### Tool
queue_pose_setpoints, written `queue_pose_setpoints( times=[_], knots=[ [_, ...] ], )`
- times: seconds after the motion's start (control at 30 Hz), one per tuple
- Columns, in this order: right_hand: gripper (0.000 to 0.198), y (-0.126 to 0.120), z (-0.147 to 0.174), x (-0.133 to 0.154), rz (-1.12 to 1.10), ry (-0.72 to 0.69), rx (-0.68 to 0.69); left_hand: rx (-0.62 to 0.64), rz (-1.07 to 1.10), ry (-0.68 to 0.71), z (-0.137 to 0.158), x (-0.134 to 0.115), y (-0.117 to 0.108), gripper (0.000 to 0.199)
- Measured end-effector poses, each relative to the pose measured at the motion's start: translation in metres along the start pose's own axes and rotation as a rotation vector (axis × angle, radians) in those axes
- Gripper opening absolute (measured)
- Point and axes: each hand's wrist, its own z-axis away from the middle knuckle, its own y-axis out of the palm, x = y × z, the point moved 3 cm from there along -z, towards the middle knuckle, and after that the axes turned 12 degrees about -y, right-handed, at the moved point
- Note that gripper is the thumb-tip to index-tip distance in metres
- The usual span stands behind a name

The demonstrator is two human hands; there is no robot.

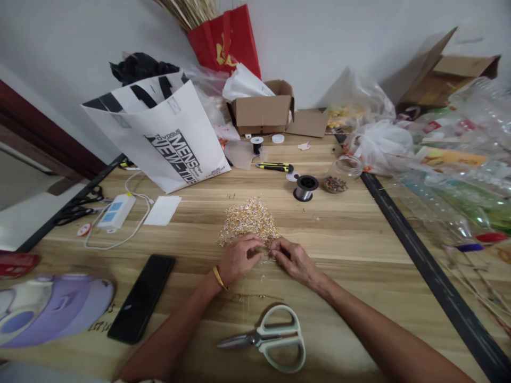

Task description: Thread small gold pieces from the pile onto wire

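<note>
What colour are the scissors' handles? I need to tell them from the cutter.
Pale grey-green handles on the scissors, clearest in the head view.

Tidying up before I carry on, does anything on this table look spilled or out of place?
A few stray gold bits lie loose near the scissors, apart from the bead pile that both hands work at. The jar lies tipped beside its dish of beads.

front: bead pile [248, 221] | near: scissors [268, 340] | left: phone [141, 297] | right: bare tabletop [359, 239]
</note>
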Motion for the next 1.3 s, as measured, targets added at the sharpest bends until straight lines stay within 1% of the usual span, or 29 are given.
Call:
queue_pose_setpoints(
  times=[0.1, 0.23, 0.33, 0.43, 0.6, 0.83, 0.93, 1.1, 1.3],
  knots=[
    [0.013, 0.0, 0.0, 0.001, 0.005, -0.01, 0.007, -0.027, 0.072, -0.049, 0.0, 0.0, 0.004, 0.02],
    [0.012, 0.0, 0.0, 0.002, 0.018, -0.015, 0.008, 0.007, 0.124, -0.12, -0.001, 0.001, 0.012, 0.015],
    [0.011, 0.0, 0.0, 0.002, 0.014, -0.02, 0.01, -0.002, 0.138, -0.104, -0.002, 0.0, 0.015, 0.006],
    [0.011, 0.0, 0.0, 0.001, 0.004, -0.022, 0.004, -0.028, 0.14, -0.068, -0.003, 0.0, 0.015, 0.009],
    [0.013, -0.001, 0.0, 0.002, -0.009, -0.018, -0.007, -0.032, 0.139, -0.049, -0.002, 0.0, 0.014, 0.01],
    [0.017, -0.001, 0.0, 0.002, -0.04, 0.014, -0.02, 0.011, 0.225, -0.103, -0.002, 0.002, 0.012, 0.011],
    [0.017, -0.001, 0.0, 0.002, -0.049, 0.008, -0.021, -0.007, 0.239, -0.128, -0.002, 0.004, 0.011, 0.011],
    [0.016, -0.001, 0.0, 0.004, -0.029, -0.015, -0.015, -0.033, 0.241, -0.117, -0.002, 0.004, 0.009, 0.011],
    [0.017, -0.001, 0.001, 0.004, -0.02, -0.01, 0.008, -0.052, 0.225, -0.131, -0.001, 0.004, 0.01, 0.011]
  ],
)
